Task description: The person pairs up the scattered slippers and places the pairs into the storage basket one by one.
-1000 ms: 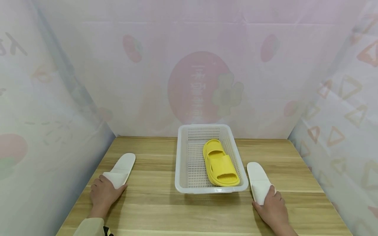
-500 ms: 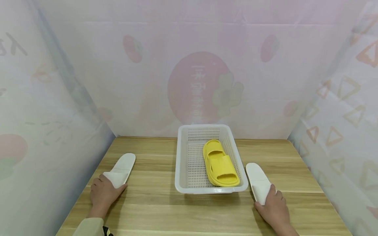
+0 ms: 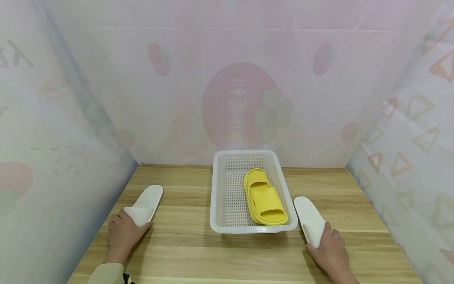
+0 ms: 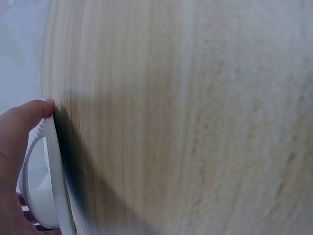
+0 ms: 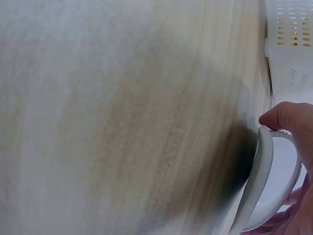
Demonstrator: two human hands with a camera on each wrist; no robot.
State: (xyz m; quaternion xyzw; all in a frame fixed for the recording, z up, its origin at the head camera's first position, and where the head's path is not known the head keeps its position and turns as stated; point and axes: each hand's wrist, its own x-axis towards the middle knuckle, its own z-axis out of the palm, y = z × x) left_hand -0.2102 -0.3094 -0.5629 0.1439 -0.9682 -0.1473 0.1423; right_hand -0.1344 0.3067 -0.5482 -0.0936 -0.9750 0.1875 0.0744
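Observation:
My left hand (image 3: 124, 233) grips a white slipper (image 3: 148, 199) by its open-toe end, at the left side of the table. In the left wrist view, the thumb presses on one edge of that slipper's sole (image 4: 57, 176) and the fingers reach the other edge. On the right, my right hand (image 3: 330, 249) holds a second white slipper (image 3: 309, 215) the same way, its heel pointing towards the basket. The right wrist view shows the thumb at this sole's (image 5: 259, 171) edge, with the ribbed strap arching beside it. Both palms hide part of the straps.
Between the hands stands a white perforated plastic basket (image 3: 214, 193). A yellow slipper (image 3: 267, 200) lies in its right half. The wooden table (image 3: 184, 252) is enclosed by printed cloth walls (image 3: 177, 98) at the back and sides.
The heel of the right white slipper has swung slightly left towards the basket, and my right hand has shifted a little to the right. The left hand and its slipper stay put.

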